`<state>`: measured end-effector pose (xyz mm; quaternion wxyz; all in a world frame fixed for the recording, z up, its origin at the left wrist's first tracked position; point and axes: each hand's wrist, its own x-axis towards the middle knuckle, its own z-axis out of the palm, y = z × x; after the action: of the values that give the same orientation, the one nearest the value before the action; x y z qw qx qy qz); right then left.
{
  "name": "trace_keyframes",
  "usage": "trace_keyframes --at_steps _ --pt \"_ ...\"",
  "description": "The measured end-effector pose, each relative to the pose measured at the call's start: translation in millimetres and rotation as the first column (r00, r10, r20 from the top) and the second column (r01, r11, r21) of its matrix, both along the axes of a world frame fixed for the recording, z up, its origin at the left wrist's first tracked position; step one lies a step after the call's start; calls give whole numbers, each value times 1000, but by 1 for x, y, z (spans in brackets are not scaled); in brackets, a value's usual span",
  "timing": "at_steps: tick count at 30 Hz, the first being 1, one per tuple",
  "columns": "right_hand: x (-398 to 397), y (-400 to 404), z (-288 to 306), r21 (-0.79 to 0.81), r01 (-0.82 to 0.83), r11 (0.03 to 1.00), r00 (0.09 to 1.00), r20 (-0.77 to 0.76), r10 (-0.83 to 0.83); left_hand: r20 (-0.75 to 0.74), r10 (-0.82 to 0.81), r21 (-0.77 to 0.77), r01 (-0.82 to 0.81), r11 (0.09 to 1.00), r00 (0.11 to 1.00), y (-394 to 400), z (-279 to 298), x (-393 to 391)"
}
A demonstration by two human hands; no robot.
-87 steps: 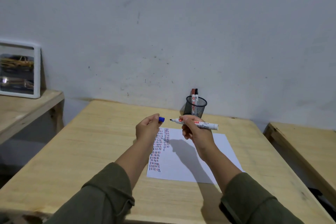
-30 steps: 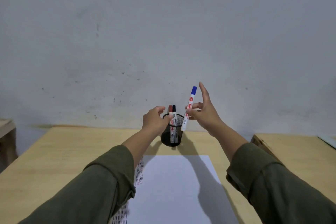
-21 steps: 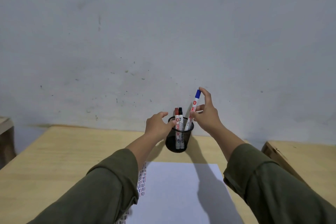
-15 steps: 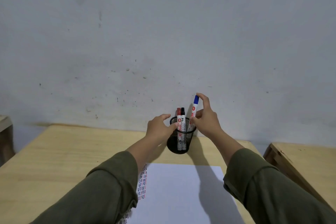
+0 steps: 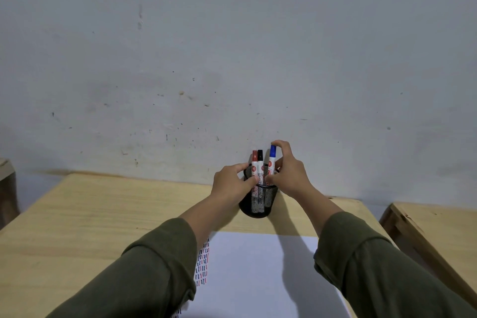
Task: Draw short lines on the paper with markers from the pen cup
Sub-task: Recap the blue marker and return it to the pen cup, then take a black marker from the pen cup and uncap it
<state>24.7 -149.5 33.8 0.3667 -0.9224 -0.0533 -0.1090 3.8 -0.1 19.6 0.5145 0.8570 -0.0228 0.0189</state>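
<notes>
A black mesh pen cup (image 5: 259,202) stands at the far edge of the wooden table (image 5: 103,214), near the wall. A red-capped marker (image 5: 254,162) and a black-capped marker (image 5: 260,162) stand in it. My left hand (image 5: 233,184) grips the cup's rim. My right hand (image 5: 290,175) holds the capped blue marker (image 5: 272,160), upright, with its lower end inside the cup. A white paper (image 5: 253,273) lies in front of the cup, with columns of short red, blue and black lines at its left edge.
A grey wall rises right behind the table. A second wooden bench (image 5: 438,230) stands to the right, apart from the table. Part of another wooden surface (image 5: 5,170) shows at the far left.
The blue marker was uncapped, then capped. My right hand carried it to the cup and lowered it in, while my left hand took hold of the cup's rim.
</notes>
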Motion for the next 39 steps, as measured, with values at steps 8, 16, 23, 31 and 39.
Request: trace_keyframes --at_steps 8,16,23,31,39 --pt "11 -1 -8 -113 23 993 997 71 -15 9 0 -40 0 999 1000 -1 -1 -1" --pt "19 -1 -7 -228 23 973 996 90 -2 -5 1 -73 -1 997 1000 -1 -2 -1" --pt "17 -1 -2 -201 8 980 994 106 14 -10 8 -84 -9 996 1000 -1 -3 -1" --pt "-1 1 -8 20 -42 999 995 87 40 -1 22 -102 -22 995 1000 -3 -5 -3" --pt "-22 1 44 386 3 922 951 283 -122 126 109 -149 -90 985 986 -2 27 -15"
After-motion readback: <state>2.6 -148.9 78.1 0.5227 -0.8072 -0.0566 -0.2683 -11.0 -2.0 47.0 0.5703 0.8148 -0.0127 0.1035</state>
